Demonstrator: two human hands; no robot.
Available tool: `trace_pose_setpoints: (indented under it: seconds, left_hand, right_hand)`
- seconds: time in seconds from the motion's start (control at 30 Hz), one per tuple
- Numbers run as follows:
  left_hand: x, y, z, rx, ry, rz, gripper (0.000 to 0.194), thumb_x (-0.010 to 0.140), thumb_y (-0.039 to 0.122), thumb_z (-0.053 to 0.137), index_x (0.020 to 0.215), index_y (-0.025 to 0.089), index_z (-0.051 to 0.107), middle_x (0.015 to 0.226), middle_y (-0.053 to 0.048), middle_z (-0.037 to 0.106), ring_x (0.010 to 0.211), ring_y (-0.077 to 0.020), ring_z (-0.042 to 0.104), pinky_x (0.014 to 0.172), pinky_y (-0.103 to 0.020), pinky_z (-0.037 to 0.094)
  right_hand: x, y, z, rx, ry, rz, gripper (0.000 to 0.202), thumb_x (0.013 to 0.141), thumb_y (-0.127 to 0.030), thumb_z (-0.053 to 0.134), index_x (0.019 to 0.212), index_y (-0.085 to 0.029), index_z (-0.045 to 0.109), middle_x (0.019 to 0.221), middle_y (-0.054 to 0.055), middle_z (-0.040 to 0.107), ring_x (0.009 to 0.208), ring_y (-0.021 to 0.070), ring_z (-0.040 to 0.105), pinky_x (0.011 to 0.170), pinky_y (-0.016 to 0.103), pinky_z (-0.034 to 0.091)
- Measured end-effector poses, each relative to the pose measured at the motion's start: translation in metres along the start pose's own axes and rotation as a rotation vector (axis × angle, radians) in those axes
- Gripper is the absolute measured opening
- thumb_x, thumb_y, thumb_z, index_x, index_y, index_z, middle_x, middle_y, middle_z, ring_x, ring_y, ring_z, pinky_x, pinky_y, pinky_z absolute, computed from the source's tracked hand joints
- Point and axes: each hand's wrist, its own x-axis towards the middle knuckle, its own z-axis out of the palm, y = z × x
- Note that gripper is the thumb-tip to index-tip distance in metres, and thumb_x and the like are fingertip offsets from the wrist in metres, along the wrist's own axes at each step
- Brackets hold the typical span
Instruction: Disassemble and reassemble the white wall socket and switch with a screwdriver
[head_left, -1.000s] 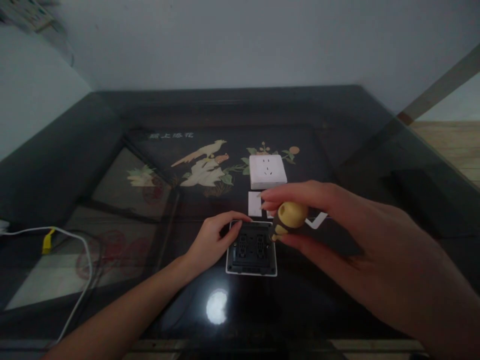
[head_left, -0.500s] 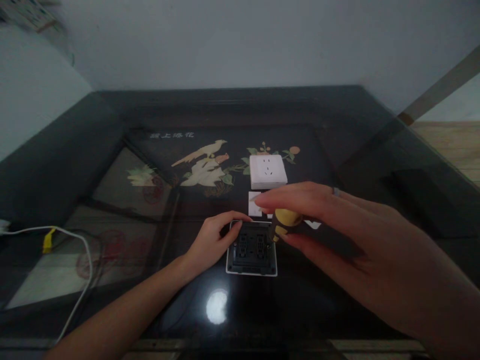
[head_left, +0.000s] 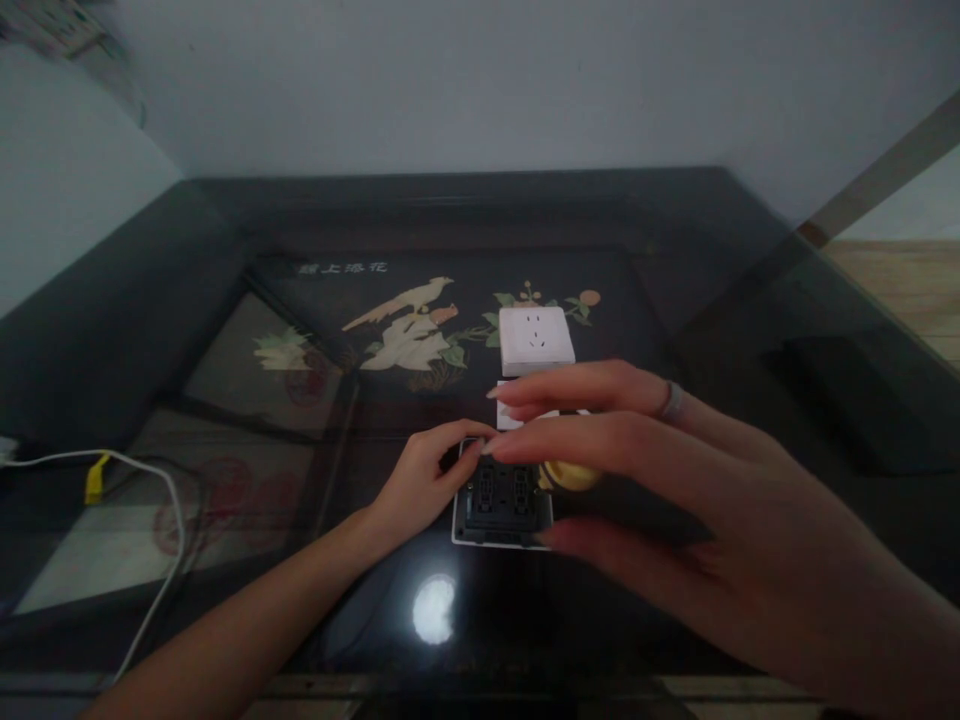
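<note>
Left hand (head_left: pixel 435 470) has thumb and forefinger closed on the plate (head_left: pixel 501 500) at its upper left corner. Right hand (head_left: pixel 690 490) is spread around the driver (head_left: pixel 574 476); contact cannot be determined. Good practice would be to pin the plate flat and turn the driver upright, in short strokes (its tip is not clearly visible). Plate lies between the hands, driver at its right edge.

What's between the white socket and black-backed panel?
In the head view, at least one white piece lies between the white socket and black-backed panel, partly hidden by the right hand.
</note>
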Motion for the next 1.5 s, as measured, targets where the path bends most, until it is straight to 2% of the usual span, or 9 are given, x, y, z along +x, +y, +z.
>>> trace_pose_setpoints:
  seconds: [0.13,0.37,0.57,0.73,0.83,1.03,1.27,1.37,1.5]
  left_hand:
    - [0.000,0.000,0.000,-0.003,-0.002,-0.001,0.024,0.093,0.016,0.051,0.104,0.021,0.071,0.098,-0.002,0.077,0.089,-0.0189,0.071,0.082,-0.029,0.056]
    - [0.000,-0.001,0.001,0.002,0.009,0.009,0.024,0.093,0.017,0.051,0.104,0.022,0.071,0.097,-0.002,0.077,0.088,-0.0198,0.071,0.079,-0.030,0.057]
    - [0.000,0.001,0.000,0.001,0.013,0.005,0.023,0.093,0.017,0.051,0.105,0.020,0.071,0.096,-0.001,0.076,0.086,-0.0185,0.071,0.077,-0.029,0.056]
    - [0.001,-0.002,-0.001,0.007,-0.021,0.002,0.023,0.094,0.019,0.050,0.103,0.019,0.071,0.096,-0.003,0.077,0.087,-0.0189,0.071,0.079,-0.028,0.054]
    - [0.000,-0.004,0.000,0.007,-0.018,0.006,0.024,0.094,0.018,0.050,0.104,0.020,0.071,0.096,-0.002,0.076,0.085,-0.0179,0.070,0.077,-0.027,0.054]
    - [0.000,-0.005,0.001,0.003,-0.007,0.010,0.024,0.094,0.019,0.050,0.104,0.020,0.071,0.096,-0.002,0.076,0.084,-0.0183,0.070,0.077,-0.028,0.054]
    - [0.000,-0.005,0.000,0.006,-0.016,0.006,0.024,0.093,0.019,0.050,0.103,0.020,0.072,0.097,-0.002,0.077,0.084,-0.0179,0.070,0.076,-0.027,0.053]
    - [-0.001,-0.006,0.001,0.008,-0.010,0.004,0.025,0.094,0.019,0.049,0.104,0.021,0.072,0.095,-0.002,0.076,0.084,-0.0183,0.070,0.078,-0.028,0.054]
    - [0.000,-0.003,0.001,0.028,0.003,-0.002,0.024,0.093,0.020,0.049,0.103,0.019,0.071,0.093,-0.004,0.076,0.085,-0.0200,0.070,0.081,-0.032,0.055]
  right_hand:
    - [0.003,-0.002,0.004,-0.035,0.108,0.030,0.018,0.091,-0.021,0.062,0.107,-0.023,0.069,0.104,0.002,0.070,0.090,0.0145,0.070,0.080,0.022,0.059]
    - [0.001,0.002,-0.005,0.005,-0.027,0.047,0.035,0.093,-0.013,0.053,0.125,-0.028,0.058,0.129,-0.001,0.065,0.119,0.0165,0.062,0.098,0.028,0.054]
    - [0.005,0.006,0.004,-0.125,0.138,-0.025,0.023,0.092,-0.022,0.063,0.114,-0.023,0.067,0.098,0.003,0.066,0.087,0.0138,0.066,0.075,0.023,0.058]
    - [0.002,0.006,-0.008,-0.051,0.061,0.060,0.036,0.092,-0.010,0.055,0.124,-0.025,0.059,0.116,-0.001,0.071,0.104,0.0150,0.068,0.091,0.024,0.056]
    - [0.001,0.006,-0.009,-0.030,0.008,0.046,0.032,0.092,-0.017,0.058,0.123,-0.026,0.060,0.128,0.000,0.065,0.119,0.0170,0.063,0.098,0.026,0.054]
    - [0.006,0.008,0.007,-0.115,0.169,0.004,0.025,0.090,-0.023,0.065,0.115,-0.023,0.066,0.100,0.003,0.067,0.088,0.0150,0.068,0.078,0.023,0.059]
    - [0.001,0.008,-0.008,0.010,-0.011,0.057,0.037,0.092,-0.016,0.059,0.128,-0.026,0.056,0.128,-0.001,0.066,0.117,0.0158,0.063,0.099,0.027,0.053]
    - [0.003,0.010,0.001,-0.044,0.063,0.017,0.032,0.088,-0.026,0.068,0.119,-0.024,0.064,0.118,0.006,0.066,0.109,0.0218,0.065,0.090,0.033,0.058]
    - [0.008,0.013,0.011,-0.048,0.102,-0.014,0.036,0.091,-0.020,0.063,0.127,-0.024,0.062,0.107,0.004,0.069,0.095,0.0176,0.069,0.080,0.029,0.059]
